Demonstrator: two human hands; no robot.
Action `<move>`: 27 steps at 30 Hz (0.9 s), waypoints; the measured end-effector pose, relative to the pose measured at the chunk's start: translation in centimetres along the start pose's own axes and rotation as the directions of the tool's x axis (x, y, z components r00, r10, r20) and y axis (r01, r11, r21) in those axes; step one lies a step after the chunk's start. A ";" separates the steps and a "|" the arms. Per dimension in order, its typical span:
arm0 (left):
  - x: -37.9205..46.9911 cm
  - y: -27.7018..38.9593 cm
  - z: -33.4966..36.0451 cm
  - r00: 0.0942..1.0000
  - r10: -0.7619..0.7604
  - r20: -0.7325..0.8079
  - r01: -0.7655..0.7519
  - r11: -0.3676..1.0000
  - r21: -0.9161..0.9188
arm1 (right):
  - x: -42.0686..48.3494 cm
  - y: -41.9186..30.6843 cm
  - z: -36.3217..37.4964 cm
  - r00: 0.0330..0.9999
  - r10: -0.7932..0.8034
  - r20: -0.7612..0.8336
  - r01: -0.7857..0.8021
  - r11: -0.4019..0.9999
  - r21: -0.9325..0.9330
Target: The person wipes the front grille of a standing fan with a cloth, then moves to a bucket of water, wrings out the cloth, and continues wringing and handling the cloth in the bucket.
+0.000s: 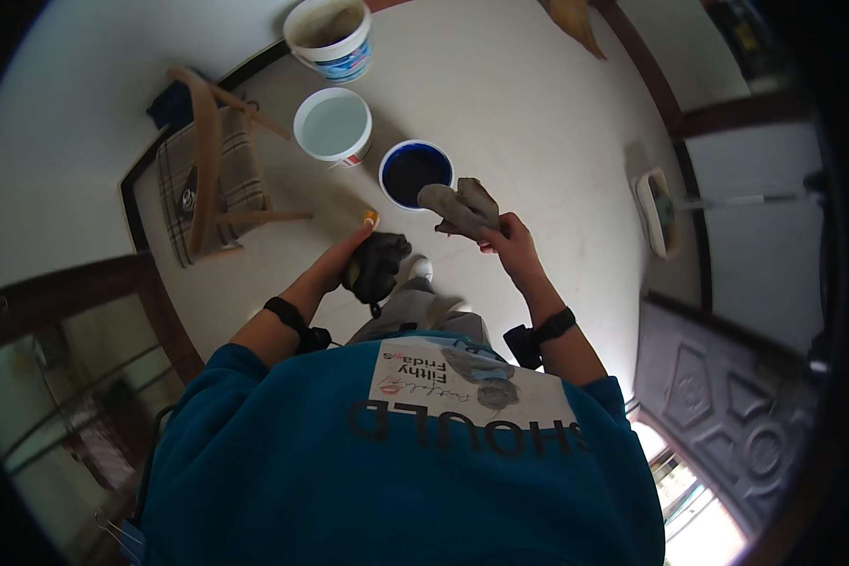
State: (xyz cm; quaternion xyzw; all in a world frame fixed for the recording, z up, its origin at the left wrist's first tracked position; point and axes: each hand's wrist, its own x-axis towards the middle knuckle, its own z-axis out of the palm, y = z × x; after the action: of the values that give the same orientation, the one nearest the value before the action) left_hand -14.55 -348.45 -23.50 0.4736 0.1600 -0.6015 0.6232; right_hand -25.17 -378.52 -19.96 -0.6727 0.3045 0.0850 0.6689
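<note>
My left hand [339, 256] holds a dark, bunched soft item [376, 267], possibly a glove, with a small loop hanging below. At its thumb tip is a small orange-yellow object [371, 216], too small to identify. In my right hand [515, 244] is a grey cloth item [463, 209] with two rounded lobes, pinched at its lower end. Its left lobe overlaps the edge of a white tub [385, 189] of dark blue liquid on the floor; whether they touch cannot be told. Behind that tub stands a white bucket [305, 147] of pale, clear liquid.
Farther back is a white bucket [347, 65] with a blue label and stained inside. A wooden chair [205, 163] with a plaid seat stands left. A broom head [574, 25] lies top right; a white dustpan-like container [649, 212] and a metal door [714, 403] are right.
</note>
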 end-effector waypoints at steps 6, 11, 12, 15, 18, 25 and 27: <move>6.0 1.1 1.2 0.938 0.244 -0.245 -0.299 0.928 -0.221 | 8.0 -4.2 0.4 0.990 -0.121 0.078 0.118 0.992 0.036; 11.0 3.5 3.6 0.813 0.269 -0.516 -0.436 0.869 -0.233 | 13.5 -7.8 -1.4 0.956 -0.269 0.120 0.268 0.963 0.030; 11.8 3.8 4.2 0.801 0.304 -0.516 -0.473 0.850 -0.232 | 14.4 -8.2 -1.9 0.950 -0.286 0.127 0.287 0.958 0.015; 13.9 5.0 5.7 0.767 0.236 -0.597 -0.436 0.874 -0.215 | 17.8 -8.8 -3.5 0.937 -0.289 0.197 0.296 0.955 -0.009; 16.6 5.1 6.5 0.742 0.223 -0.633 -0.424 0.887 -0.184 | 21.3 -7.9 -5.0 0.931 -0.232 0.283 0.259 0.964 -0.061; 22.4 2.0 5.8 0.503 0.253 -0.826 -0.335 0.939 0.084 | 27.5 -2.8 -8.5 0.896 -0.078 0.436 0.329 0.775 -0.539; 22.6 -0.7 6.5 0.575 0.254 -0.778 -0.319 0.945 0.073 | 28.7 -0.6 -9.7 0.868 -0.016 0.496 0.298 0.815 -0.496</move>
State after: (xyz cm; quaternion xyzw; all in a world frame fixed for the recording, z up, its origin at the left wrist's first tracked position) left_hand -12.51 -366.92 -37.95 0.6822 0.3571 -0.2221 0.5982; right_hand -4.72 -396.29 -33.58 -0.8203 0.0364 0.2731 0.5012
